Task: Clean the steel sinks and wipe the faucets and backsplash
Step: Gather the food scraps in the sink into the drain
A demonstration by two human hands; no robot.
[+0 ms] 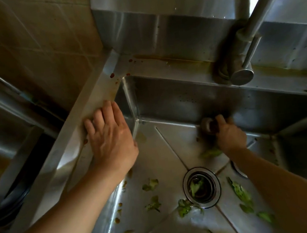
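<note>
**Scrubbing the far corner of the basin floor**

I have my right hand (229,136) down in the rectangular stainless-steel sink (165,153), its grip clenched round a small dark, rounded scrubbing pad (209,126) that is blurred, so I cannot tell what it is made of. The pad sits where the basin floor meets the back wall. My left hand (110,137) lies flat on the sink's left steel rim (95,92), fingers straight, holding nothing, bracing me.

To do this step well, I judge I should work the pad in short overlapping strokes along the seam, then draw outward toward the round chrome drain strainer (202,187), so loosened grime travels downhill. The torn green vegetable scraps (150,184) scattered on the floor ought to be gathered first or swept to the strainer; dragging the pad over them would only smear.

Reddish-brown sauce spots (112,75) dot the rim corner and a brownish film runs below the grey steel faucet (238,55) base; both are not yet wiped.
</note>
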